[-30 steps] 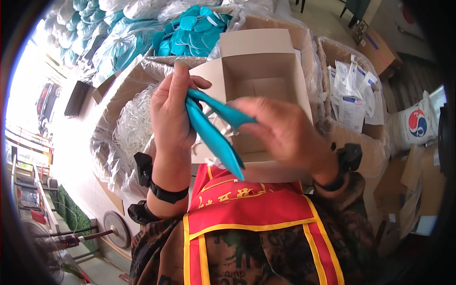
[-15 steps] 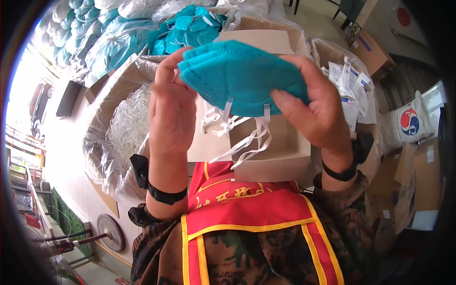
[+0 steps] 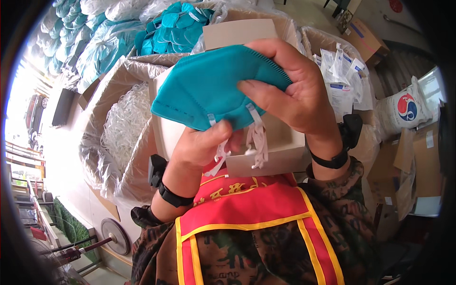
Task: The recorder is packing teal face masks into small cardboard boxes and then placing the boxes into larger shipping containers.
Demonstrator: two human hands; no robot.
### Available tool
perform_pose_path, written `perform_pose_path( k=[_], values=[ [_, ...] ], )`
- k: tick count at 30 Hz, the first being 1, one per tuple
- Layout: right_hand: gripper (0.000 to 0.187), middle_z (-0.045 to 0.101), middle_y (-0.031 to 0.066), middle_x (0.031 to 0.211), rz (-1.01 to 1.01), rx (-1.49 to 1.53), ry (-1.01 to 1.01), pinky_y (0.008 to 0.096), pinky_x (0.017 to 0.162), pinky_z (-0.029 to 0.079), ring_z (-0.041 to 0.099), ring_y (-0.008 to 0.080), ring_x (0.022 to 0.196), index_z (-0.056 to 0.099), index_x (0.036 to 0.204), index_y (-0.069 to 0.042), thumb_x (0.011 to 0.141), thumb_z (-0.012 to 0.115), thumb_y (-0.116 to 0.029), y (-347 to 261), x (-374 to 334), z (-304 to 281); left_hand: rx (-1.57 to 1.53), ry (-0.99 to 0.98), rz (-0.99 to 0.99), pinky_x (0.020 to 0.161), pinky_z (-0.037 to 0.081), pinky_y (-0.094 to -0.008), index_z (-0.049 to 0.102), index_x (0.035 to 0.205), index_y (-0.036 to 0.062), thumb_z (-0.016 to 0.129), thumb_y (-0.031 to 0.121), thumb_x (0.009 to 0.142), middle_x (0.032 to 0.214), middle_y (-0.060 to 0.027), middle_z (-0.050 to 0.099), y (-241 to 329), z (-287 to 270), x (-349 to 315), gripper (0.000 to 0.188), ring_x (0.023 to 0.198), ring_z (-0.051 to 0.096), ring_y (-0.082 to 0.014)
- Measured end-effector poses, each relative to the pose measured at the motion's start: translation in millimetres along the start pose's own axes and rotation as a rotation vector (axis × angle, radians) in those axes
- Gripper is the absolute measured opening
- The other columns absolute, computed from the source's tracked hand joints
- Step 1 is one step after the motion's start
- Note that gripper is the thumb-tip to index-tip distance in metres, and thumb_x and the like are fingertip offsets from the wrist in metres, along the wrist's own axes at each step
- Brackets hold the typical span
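Note:
A teal folded face mask [image 3: 204,85] is held up before me, its flat side facing me; the stack of masks seen behind it earlier is hidden now. My right hand [image 3: 294,90] grips it at the right, thumb in front and fingers over the top edge. At its lower edge my left hand [image 3: 202,142] is closed, thumb near the strap joint and other fingers mostly behind. White elastic straps [image 3: 257,137] with small clips dangle below the mask, beside the left fingertips.
Behind my hands stands an open cardboard box [image 3: 266,161]. A plastic-lined carton of white elastic straps [image 3: 126,123] is at left. Loose teal masks [image 3: 175,28] fill a carton at the back. Small white packets [image 3: 342,80] lie in another at right, near a white sack [image 3: 403,107].
My left hand has come down from the upper left edge to the lower edge by the straps. The mask has tilted, its left end dropping, and the straps are gathered closer together.

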State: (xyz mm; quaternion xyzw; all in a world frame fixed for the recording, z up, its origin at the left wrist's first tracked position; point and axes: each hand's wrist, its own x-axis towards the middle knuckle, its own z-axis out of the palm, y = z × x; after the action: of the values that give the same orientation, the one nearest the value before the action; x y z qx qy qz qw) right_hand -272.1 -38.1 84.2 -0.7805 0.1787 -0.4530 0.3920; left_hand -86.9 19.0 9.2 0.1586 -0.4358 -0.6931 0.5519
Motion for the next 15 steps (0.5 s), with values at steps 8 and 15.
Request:
perform_pose_path(
  k=[8,15],
  values=[
    [0.038,0.063,0.0015,0.090,0.222,0.687,0.093,0.0293,0.084,0.049,0.061,0.0128,0.087,0.057,0.118,-0.003,0.084,0.073,-0.009,32.4,-30.6,30.3,0.262,0.116,0.171,0.059,0.046,-0.0264,0.058,0.110,0.0024,0.065,0.019,0.092,0.093,-0.0066,0.063,20.1,9.9,8.9,0.026,0.071,0.060,-0.0139],
    [0.020,0.057,0.0005,0.079,0.352,0.183,-0.165,0.0250,0.069,0.044,0.053,0.0079,0.073,0.063,0.095,-0.004,0.097,0.057,-0.022,43.2,-37.1,23.0,0.181,0.199,0.391,0.080,0.050,-0.0395,0.047,0.128,0.0003,0.047,0.042,0.099,0.112,-0.0187,0.062,58.1,-8.8,11.9,0.051,0.090,0.064,-0.0255]
  ],
)
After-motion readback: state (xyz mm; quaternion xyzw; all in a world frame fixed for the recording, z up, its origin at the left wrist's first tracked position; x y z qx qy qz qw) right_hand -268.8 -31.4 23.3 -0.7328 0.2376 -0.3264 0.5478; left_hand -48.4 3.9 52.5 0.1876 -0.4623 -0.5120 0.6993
